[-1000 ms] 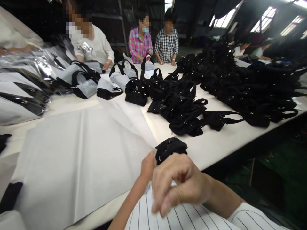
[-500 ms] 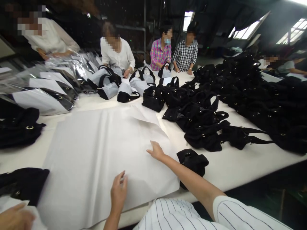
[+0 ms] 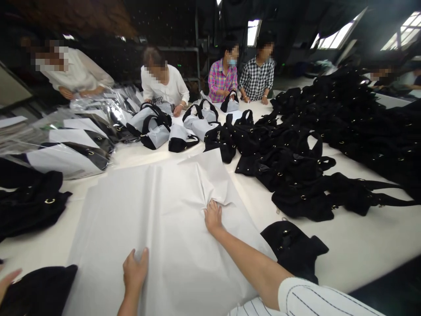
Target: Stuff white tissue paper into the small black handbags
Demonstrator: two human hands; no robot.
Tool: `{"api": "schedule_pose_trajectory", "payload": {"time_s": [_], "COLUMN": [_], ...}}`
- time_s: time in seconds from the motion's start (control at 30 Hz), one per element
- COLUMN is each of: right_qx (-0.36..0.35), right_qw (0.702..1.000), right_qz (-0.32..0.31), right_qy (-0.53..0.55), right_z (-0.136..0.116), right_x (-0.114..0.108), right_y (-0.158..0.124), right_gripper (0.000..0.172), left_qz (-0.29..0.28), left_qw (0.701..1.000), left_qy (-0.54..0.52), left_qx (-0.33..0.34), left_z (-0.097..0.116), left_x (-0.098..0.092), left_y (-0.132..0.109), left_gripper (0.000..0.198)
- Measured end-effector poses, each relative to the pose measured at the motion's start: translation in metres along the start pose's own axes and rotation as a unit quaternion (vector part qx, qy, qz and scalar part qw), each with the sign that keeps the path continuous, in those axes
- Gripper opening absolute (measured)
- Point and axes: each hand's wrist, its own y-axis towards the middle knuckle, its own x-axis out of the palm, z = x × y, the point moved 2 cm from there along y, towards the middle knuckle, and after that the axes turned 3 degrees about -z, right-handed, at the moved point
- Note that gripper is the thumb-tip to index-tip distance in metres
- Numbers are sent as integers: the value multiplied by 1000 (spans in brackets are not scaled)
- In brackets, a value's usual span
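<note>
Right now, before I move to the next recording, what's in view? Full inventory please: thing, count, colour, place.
paper sheets: a stack, uncountable, pale grey, front centre
table: one, cream, beneath
loose bags: too many to count, black, centre and right, more at left
paper-covered bags: several, black and grey, far centre
plastic-packed bags: several, black and white under clear film, left
co-workers: four clear, others dim; white, plaid and checked tops, across the table
another person's hand: one, partly visible, left edge
windows: three, bright white, back
left hand: one, bare, over the stack
right hand: one, bare, on the creased top sheet
sleeve: one, white, dark-striped, right arm
</note>
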Motion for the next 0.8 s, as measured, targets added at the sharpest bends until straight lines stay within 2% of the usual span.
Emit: {"api": "schedule_pose_trajectory", "payload": {"time_s": [0.1, 0.2, 0.23, 0.3, 0.4, 0.5, 0.57, 0.63, 0.7, 0.8], "right_qx": [-25, 38, 53, 72, 109, 120, 118, 134, 154, 139], "right_qw": [997, 981, 970, 964, 944, 908, 889, 878, 875, 884], "right_qz": [31, 80, 79, 59, 18, -44, -65, -56, -28, -2], "right_qy": [63, 174, 222, 250, 312, 400, 438, 456, 458, 446], "right_z": [32, 94, 115, 152, 183, 186, 179, 171, 159, 129], "right_x": [-16, -54, -67, -88, -107, -111, -110, -109, -109, -104], "right_y": [11, 31, 38, 50, 55, 49, 45, 44, 45, 49], "right_gripper": [33, 29, 26, 25, 32, 43, 47, 46, 45, 45], "left_qz": [5, 33, 43, 57, 34, -4, -42, -88, -109, -84], "left_qw": [999, 998, 998, 996, 997, 994, 992, 986, 985, 994], "left_qy": [26, 42, 48, 61, 59, 15, -49, -109, -119, -53], "left_qx": [21, 24, 21, 13, -38, -104, -111, -93, -67, -44], "left_z": [1, -2, -4, -6, -4, 14, 36, 63, 87, 111], "left_x": [5, -4, -9, -20, -32, -34, -29, -19, -11, -7], "left_y": [20, 37, 43, 57, 83, 107, 117, 119, 116, 105], "left_gripper": [90, 91, 91, 91, 93, 96, 94, 88, 80, 71]}}
